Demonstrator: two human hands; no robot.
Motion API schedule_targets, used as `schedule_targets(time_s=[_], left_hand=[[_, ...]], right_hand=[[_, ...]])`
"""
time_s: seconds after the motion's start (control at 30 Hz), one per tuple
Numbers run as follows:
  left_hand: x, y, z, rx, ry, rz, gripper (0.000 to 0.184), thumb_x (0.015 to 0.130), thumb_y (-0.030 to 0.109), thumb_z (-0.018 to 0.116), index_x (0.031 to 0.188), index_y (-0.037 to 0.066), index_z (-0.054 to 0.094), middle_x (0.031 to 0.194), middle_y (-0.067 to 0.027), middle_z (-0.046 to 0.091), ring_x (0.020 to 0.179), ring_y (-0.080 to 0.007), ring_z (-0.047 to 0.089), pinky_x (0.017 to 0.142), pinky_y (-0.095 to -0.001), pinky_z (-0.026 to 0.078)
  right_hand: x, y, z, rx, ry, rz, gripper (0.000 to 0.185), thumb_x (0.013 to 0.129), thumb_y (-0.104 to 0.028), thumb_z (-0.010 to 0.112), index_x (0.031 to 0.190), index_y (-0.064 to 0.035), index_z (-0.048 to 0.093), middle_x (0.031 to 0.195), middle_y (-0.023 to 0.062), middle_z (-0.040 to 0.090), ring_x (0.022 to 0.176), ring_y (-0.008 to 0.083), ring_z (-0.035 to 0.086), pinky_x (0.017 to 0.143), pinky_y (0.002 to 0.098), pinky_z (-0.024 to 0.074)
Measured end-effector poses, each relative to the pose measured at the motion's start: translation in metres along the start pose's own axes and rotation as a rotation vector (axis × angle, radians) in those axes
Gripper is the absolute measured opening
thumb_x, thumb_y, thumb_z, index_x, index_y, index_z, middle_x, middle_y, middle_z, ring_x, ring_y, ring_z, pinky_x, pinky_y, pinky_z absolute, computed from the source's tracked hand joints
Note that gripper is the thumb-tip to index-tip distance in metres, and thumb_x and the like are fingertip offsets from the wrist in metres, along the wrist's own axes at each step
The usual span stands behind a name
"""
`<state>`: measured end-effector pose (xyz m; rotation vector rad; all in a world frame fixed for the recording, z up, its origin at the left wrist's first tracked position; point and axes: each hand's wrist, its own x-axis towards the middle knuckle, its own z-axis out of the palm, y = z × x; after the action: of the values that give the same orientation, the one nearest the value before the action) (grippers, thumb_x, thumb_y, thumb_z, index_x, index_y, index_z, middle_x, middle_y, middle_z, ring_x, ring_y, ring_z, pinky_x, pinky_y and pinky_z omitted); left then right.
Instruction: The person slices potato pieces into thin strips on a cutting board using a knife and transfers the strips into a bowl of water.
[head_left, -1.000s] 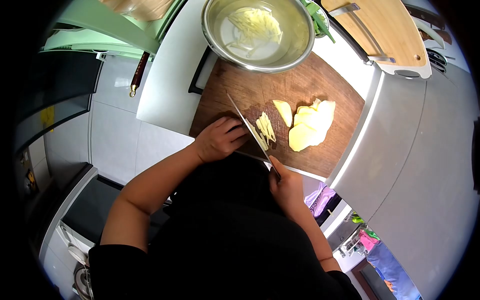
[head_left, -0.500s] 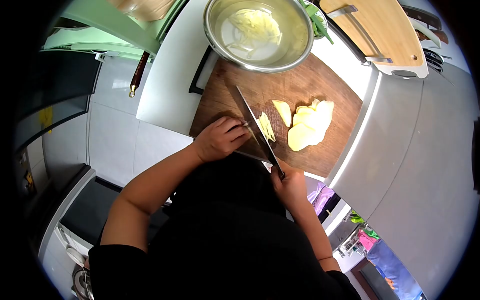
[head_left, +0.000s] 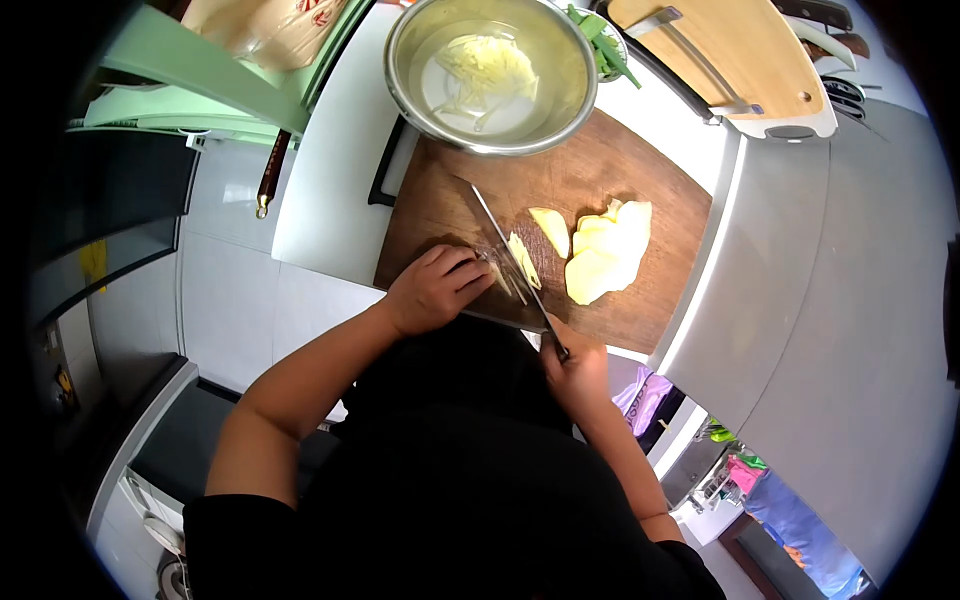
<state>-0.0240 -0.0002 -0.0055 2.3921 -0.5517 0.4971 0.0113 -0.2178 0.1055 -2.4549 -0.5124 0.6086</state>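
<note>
My right hand point(head_left: 577, 362) is wrapped round the handle of a kitchen knife point(head_left: 488, 212), whose long blade slants across the board to the upper left. Left of the blade, my left hand point(head_left: 436, 288) has its fingers curled, fingertips pressing thin potato pieces point(head_left: 503, 280) against the wood; the fingers partly cover them. Cut potato strips point(head_left: 525, 262) lie just right of the blade. Beyond them rest a single potato slice point(head_left: 551, 229) and an overlapping pile of pale yellow potato slices point(head_left: 612, 255). Everything sits on a brown wooden cutting board point(head_left: 640, 165).
A steel bowl point(head_left: 590, 105) of water with potato strips stands at the board's far edge. Behind it is a small bowl of green pieces point(head_left: 607, 48). A light wooden board point(head_left: 720, 60) leans in a rack at the upper right. A dark handle point(head_left: 271, 172) juts out at left.
The view has shifted slightly, moving the bowl and potatoes left in the picture. Thin pieces now show between my left fingertips and the blade. Both hands keep their grips.
</note>
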Motion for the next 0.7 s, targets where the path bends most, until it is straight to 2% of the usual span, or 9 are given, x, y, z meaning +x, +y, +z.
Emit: schedule_targets(time_s=[0.13,0.27,0.3,0.37,0.43,0.47,0.5,0.63,0.7], left_hand=[[-0.002,-0.002,-0.024,-0.085,0.162,0.023,0.023,0.071,0.006,0.059,0.093,0.005,0.067,0.097,-0.0053,0.06,0.089,-0.023,0.057,0.075,-0.0352,0.048],[0.002,0.0,-0.09,-0.275,0.416,-0.334,0.035,0.071,-0.007,0.057,0.104,0.003,0.064,0.105,-0.0116,0.061,0.091,-0.0266,0.059,0.08,-0.0382,0.049],[0.019,0.002,-0.106,-0.272,0.406,-0.324,0.035,0.071,-0.007,0.057,0.104,0.003,0.064,0.105,-0.0116,0.061,0.091,-0.0266,0.059,0.08,-0.0382,0.049],[0.064,0.009,-0.121,-0.374,0.009,-0.167,0.034,0.075,-0.008,0.055,0.107,0.002,0.063,0.112,-0.0127,0.06,0.098,-0.0293,0.059,0.085,-0.039,0.048],[0.084,0.013,-0.098,-0.463,-0.189,-0.043,0.037,0.082,0.006,0.06,0.119,0.003,0.057,0.124,-0.0132,0.053,0.115,-0.0313,0.052,0.096,-0.0382,0.043],[0.088,0.015,-0.083,-0.494,-0.345,-0.054,0.05,0.084,0.017,0.062,0.129,0.002,0.047,0.136,-0.0165,0.044,0.127,-0.034,0.041,0.104,-0.0423,0.035],[0.091,0.017,-0.067,-0.449,-0.404,-0.037,0.059,0.085,0.028,0.06,0.133,-0.001,0.041,0.132,-0.0199,0.044,0.126,-0.034,0.04,0.105,-0.0407,0.034],[0.094,0.028,-0.037,-0.579,-0.481,-0.079,0.063,0.09,0.036,0.054,0.136,-0.002,0.035,0.129,-0.0236,0.046,0.124,-0.0357,0.043,0.103,-0.0416,0.035],[0.102,0.029,-0.041,-0.695,-0.795,-0.379,0.052,0.093,0.039,0.047,0.128,0.0,0.046,0.114,-0.0238,0.057,0.11,-0.0366,0.054,0.093,-0.0424,0.042]], right_hand=[[-0.014,0.011,-0.028,-0.138,0.111,-0.088,0.044,0.071,-0.006,0.067,0.115,-0.0083,0.061,0.075,0.014,0.064,0.063,0.0324,0.062,0.057,0.0409,0.0503],[-0.013,0.011,-0.057,-0.423,0.053,-0.188,0.057,0.063,-0.007,0.069,0.119,-0.0079,0.059,0.065,0.0067,0.054,0.054,0.025,0.058,0.05,0.0367,0.0484],[-0.01,0.013,-0.059,-0.485,0.05,-0.289,0.056,0.063,-0.007,0.069,0.118,-0.0072,0.059,0.064,0.0055,0.052,0.054,0.0234,0.057,0.049,0.0358,0.0476],[-0.003,0.01,-0.062,-0.563,0.027,-0.442,0.048,0.064,-0.007,0.066,0.112,-0.0063,0.06,0.061,0.0024,0.048,0.053,0.0184,0.055,0.046,0.033,0.0456],[0.003,0.013,-0.059,-0.565,0.049,-0.534,0.045,0.064,-0.007,0.066,0.108,-0.0066,0.06,0.061,0.0018,0.047,0.052,0.0172,0.054,0.046,0.0317,0.045],[0.005,0.013,-0.058,-0.572,0.061,-0.617,0.041,0.064,-0.007,0.065,0.105,-0.0068,0.061,0.061,0.0012,0.047,0.052,0.0161,0.054,0.045,0.0304,0.0445],[0.006,0.011,-0.058,-0.571,0.067,-0.621,0.041,0.064,-0.007,0.065,0.105,-0.0068,0.061,0.061,0.0012,0.047,0.052,0.0161,0.054,0.045,0.0304,0.0445],[0.009,0.006,-0.065,-0.621,0.103,-0.719,0.034,0.065,-0.008,0.062,0.099,-0.0067,0.061,0.06,-0.0007,0.045,0.05,0.0132,0.051,0.046,0.0264,0.0431],[0.007,0.007,-0.07,-0.653,0.125,-0.735,0.033,0.066,-0.009,0.062,0.098,-0.0063,0.061,0.06,-0.0012,0.044,0.05,0.0127,0.05,0.046,0.0256,0.0427]])
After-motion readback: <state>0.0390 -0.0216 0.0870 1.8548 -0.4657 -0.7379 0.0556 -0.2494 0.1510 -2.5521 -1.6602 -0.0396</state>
